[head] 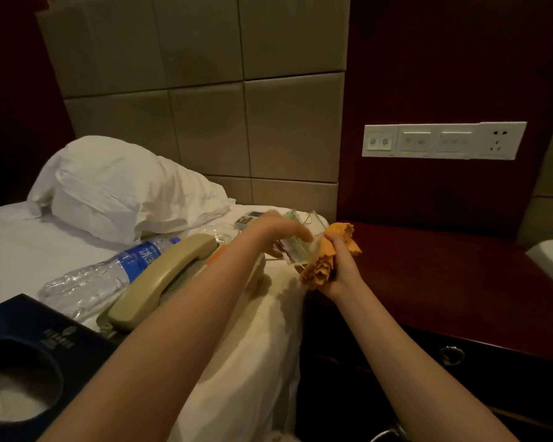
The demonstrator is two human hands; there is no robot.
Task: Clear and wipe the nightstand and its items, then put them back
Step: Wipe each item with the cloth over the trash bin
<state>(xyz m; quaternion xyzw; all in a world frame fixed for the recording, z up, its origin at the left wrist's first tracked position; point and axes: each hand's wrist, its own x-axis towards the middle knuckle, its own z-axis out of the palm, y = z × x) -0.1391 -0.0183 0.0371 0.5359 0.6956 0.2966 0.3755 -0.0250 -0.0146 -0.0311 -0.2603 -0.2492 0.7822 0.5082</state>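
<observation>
Head view: glass and cloth meet at the bed's edge.
Past the phone [170,275], the left hand [276,232] grips a tilted clear glass [300,248]; the right hand [344,266] clutches an orange cloth [320,271] against its right side, with the nightstand [444,269] just beyond.

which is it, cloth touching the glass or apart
Touching. Head view shows the cloth, bunched in the right hand, pressed against the glass the left hand holds.
</observation>
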